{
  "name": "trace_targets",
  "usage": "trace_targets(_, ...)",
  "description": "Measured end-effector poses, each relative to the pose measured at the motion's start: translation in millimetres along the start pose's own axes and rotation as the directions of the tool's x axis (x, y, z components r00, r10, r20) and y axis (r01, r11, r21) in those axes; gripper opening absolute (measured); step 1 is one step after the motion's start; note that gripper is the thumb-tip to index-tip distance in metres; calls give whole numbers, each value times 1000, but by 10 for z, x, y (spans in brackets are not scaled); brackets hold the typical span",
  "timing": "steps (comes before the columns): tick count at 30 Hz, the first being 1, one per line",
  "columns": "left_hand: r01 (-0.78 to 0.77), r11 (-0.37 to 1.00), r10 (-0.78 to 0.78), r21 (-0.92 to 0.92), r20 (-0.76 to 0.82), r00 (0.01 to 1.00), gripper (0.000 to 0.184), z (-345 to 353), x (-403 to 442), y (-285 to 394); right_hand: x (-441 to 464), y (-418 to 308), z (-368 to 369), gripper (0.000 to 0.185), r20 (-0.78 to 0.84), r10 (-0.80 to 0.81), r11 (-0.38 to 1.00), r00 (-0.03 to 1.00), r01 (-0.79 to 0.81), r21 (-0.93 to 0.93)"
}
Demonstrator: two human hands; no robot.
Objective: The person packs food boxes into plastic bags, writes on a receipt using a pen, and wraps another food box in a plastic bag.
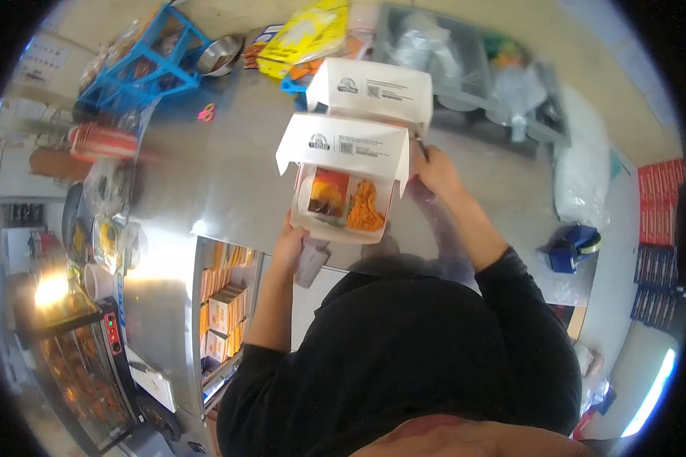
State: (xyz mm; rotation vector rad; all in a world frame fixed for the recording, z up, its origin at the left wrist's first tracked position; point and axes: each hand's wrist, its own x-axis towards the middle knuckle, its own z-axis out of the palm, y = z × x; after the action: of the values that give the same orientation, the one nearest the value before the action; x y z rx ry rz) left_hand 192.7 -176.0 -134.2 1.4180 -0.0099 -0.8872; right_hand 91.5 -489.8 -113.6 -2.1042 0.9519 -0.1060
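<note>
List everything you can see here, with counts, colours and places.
Open boxes: two, white, counter centre
Fried chicken: one piece, orange-brown, nearer box, right
Packet: one, red and yellow, beside the chicken
Counter: one, metallic grey, middle
Rack: one, blue, far left
Bowl: one, silver, beside rack
Bag: one, yellow, far edge
Bins: two, grey, far right
Tied-looking bundle: one, whitish, right
Cartons: several, white and orange, shelf below counter
Display cabinet: one, dark-framed, lower left
Left hand: one, at nearer box's left corner
Right hand: one, holding a dark thin item
</note>
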Motion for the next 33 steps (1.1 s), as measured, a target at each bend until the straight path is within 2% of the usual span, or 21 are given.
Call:
trace_targets(2, 32, 988, -35, -154, -18, 999, 70, 7, -17, -26, -103, 206, -311, 37, 20, 91, 995, 996, -92, 46)
trace_targets(5, 7, 998, -11, -61, -64, 998, 68, 78, -69, -93, -457, 625, -859, 38, -106, 186, 982, 977, -188, -8)
trace_targets(8, 170, 985, -170, 3, 25, 985, 65, 142, 105, -85, -744, 923, -1271, 38, -218, 271, 954, 938, -291, -67)
trace_targets(10, 49, 992, -77, 117, 247, 966, 62, 434, 457, -304, -899, 1162, -1613, 38, -276, 318, 940, 907, -340, -34)
trace_targets(12, 73, 997, -80, 38, 259, 962, 61, 1061, 575, -229, -1058, 1226, -1914, 38, -302, 425, 905, 853, -405, 129)
trace_targets(13, 80, 997, -77, -4, 253, 964, 60, 1256, 524, -215, -1089, 1629, -1813, 30, -565, 202, 972, 800, -233, 18)
trace_targets(14, 88, 995, -74, -45, 247, 966, 60, 1451, 471, -203, -1193, 1529, -1834, 30, -564, 213, 970, 798, -242, 24)
trace_targets(16, -13, 990, -25, 140, 270, 962, 62, 1675, 231, -9, -1448, 1130, -1882, 24, -658, 228, 972, 718, -132, 193)
trace_targets(17, 25, 985, -85, 172, 351, 933, 51, 1672, 88, 98, -1484, 1311, -1766, 20, -627, 190, 951, 755, 17, 309)
trace_targets(18, 29, 983, -92, 180, 351, 932, 51, 1582, 43, 78, -1524, 1309, -1628, 18, -531, 234, 921, 814, -10, 391)
trace_targets(20, 199, 922, -346, 332, 481, 806, 37, 1399, 12, 35, -1601, 1108, -1303, 15, -290, 242, 855, 926, -61, 515)
trace_targets(21, 123, 928, -304, 352, 526, 794, 30, 1447, -78, 126, -1615, 942, -1131, 15, -145, 202, 826, 969, -88, 557)
trace_targets(22, 130, 925, -313, 356, 524, 792, 30, 1418, -87, 73, -1600, 763, -989, 15, -111, 126, 898, 986, -66, 434)
trace_targets(23, 258, 908, -408, 331, 551, 728, 31, 1405, -115, -18, -1605, 621, -880, 15, -64, 51, 953, 997, -30, 302)
trace_targets(25, 411, 846, -532, 340, 569, 627, 32, 1514, -259, 42, -1507, 422, -614, 23, 4, -205, 948, 979, 197, 251)
trace_targets(26, 385, 830, -557, 403, 622, 550, 31, 1438, -214, -169, -1444, 313, -488, 23, 7, -203, 948, 979, 194, 252)
trace_targets(28, 103, 883, -417, 459, 662, 623, 28, 1538, -383, -279, -1339, 169, -280, 36, 111, -317, 944, 942, 325, -57)
trace_targets(29, 107, 883, -419, 458, 662, 622, 28, 1511, -394, -219, -1312, 186, -185, 36, 115, -314, 945, 942, 322, -57)
trace_targets(31, -404, 589, -538, 700, 713, 450, 23, 1518, -412, 76, -1280, 229, 3, 42, 178, -221, 934, 959, 261, -245)
trace_targets(32, -403, 593, -536, 697, 715, 448, 23, 1484, -394, 209, -1287, 227, 6, 42, 181, -219, 933, 959, 260, -249)
trace_targets(33, -398, 594, -398, 699, 686, 609, 22, 1428, -361, 346, -1310, 232, -24, 42, 196, -225, 932, 954, 270, -241)
